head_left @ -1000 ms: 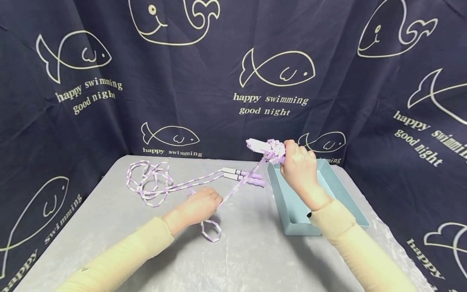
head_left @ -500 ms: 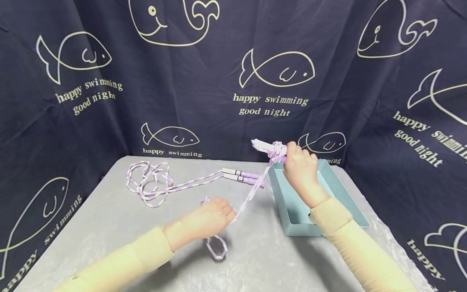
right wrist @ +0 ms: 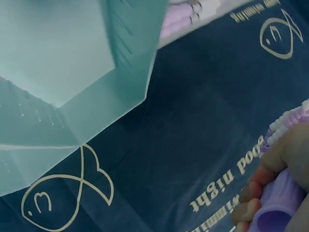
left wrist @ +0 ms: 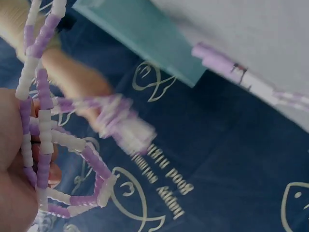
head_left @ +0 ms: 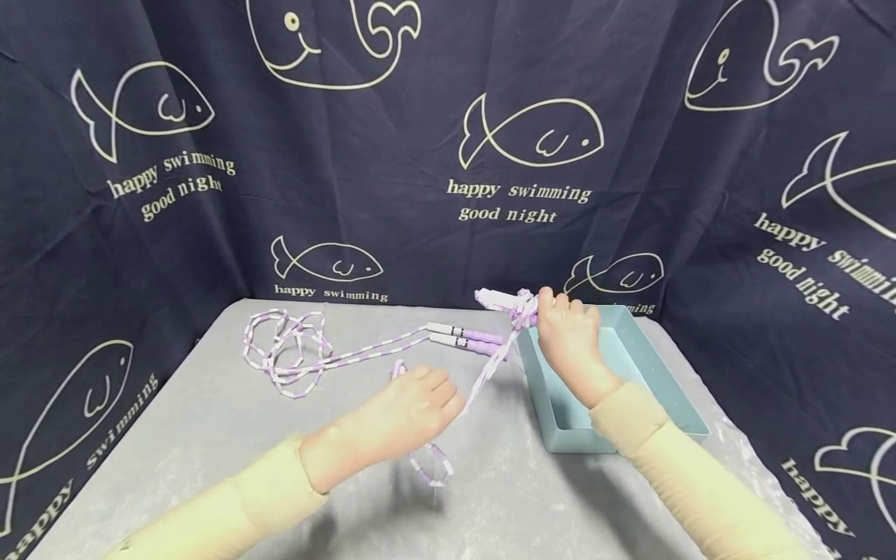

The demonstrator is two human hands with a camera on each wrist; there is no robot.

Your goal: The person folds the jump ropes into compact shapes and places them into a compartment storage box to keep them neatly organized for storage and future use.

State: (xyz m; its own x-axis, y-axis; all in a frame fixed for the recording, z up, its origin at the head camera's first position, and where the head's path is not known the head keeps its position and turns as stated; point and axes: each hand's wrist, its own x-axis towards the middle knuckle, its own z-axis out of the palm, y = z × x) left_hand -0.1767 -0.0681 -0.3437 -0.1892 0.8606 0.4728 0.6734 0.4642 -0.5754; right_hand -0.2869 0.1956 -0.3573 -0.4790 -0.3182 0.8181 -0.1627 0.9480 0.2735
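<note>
My right hand (head_left: pixel 572 336) grips the purple handles of a beaded jump rope, with purple-and-white rope wound in a bundle (head_left: pixel 521 307) just beyond the fist. The open end of one handle (right wrist: pixel 276 215) shows beneath the fingers in the right wrist view. From the bundle a doubled strand (head_left: pixel 486 373) slants down to my left hand (head_left: pixel 416 408), whose curled fingers hold the rope's loose end. Beaded loops (left wrist: pixel 44 130) cross that palm in the left wrist view, and a small loop (head_left: pixel 439 476) hangs below the hand. Both hands are above the table.
A second jump rope lies on the grey table (head_left: pixel 231 467), its two handles (head_left: pixel 465 342) side by side and its cord (head_left: pixel 371 350) coiled at the left. A blue-green tray (head_left: pixel 661 377) stands under my right forearm. Dark fish-print curtains (head_left: pixel 420 155) enclose the table.
My left hand has moved right and nearer, bringing the rope's end with it. The right hand dips slightly, and the strand between the hands is shorter. The second jump rope stays put.
</note>
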